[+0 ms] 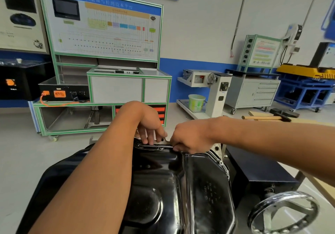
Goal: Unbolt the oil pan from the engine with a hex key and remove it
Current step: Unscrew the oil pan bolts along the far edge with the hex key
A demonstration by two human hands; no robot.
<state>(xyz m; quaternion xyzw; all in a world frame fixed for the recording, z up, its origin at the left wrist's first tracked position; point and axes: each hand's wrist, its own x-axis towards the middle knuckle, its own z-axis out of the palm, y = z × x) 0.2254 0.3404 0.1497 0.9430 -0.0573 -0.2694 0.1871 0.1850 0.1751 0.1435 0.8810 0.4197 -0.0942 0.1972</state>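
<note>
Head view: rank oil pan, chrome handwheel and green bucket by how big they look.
1. oil pan
2. chrome handwheel
3. green bucket
The bucket stands far off, so this is apparent size only.

A pale grey smooth floor [27, 152] carries everything in view. On it stand 1 green-framed aluminium training bench [116, 88] on casters, 1 white metal stand [215, 97] whose low tray holds 1 light green plastic bucket [196, 103], 1 grey steel drawer cabinet [253, 94] on casters and 1 blue steel-framed trolley [304, 92]. Nearer, a dark box-shaped base [253, 170] rests on the floor.
</note>
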